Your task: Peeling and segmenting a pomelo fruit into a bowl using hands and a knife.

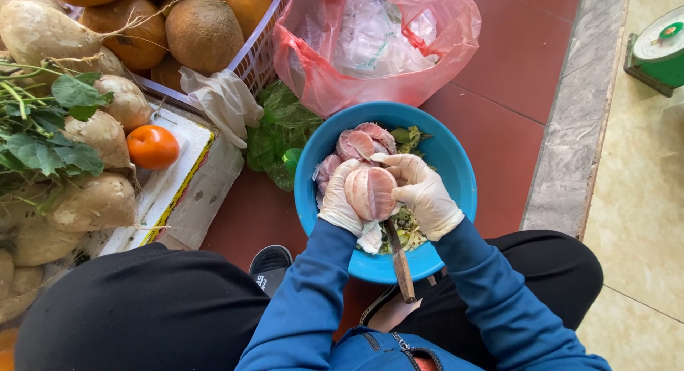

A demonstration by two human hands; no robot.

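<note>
Over the middle of the blue bowl (pixel 456 173), which sits on the red floor, the gloved left hand (pixel 338 200) cups a peeled pink pomelo (pixel 370 193). The right hand (pixel 422 191) grips its far side, with the knife (pixel 399 260) tucked under the palm. Best to pull the segments apart gently, thumbs in the seam and blade pointed away, so that scraps drop into the bowl.

A peeled pomelo (pixel 371 193) sits between the left hand (pixel 340 199) and the right hand (pixel 423 193), over a bowl (pixel 449 157) that holds more pomelo pieces (pixel 360 143) and peel scraps (pixel 406 228). A knife (pixel 400 260) lies on the bowl's near rim, and a plastic bag (pixel 370 50) lies behind the bowl. To the left, root tubers (pixel 92 200) and an orange fruit (pixel 152 147) rest on a foam box (pixel 187 139), with a basket (pixel 260 58) of fruit behind them; a scale (pixel 659 54) stands far right.
</note>
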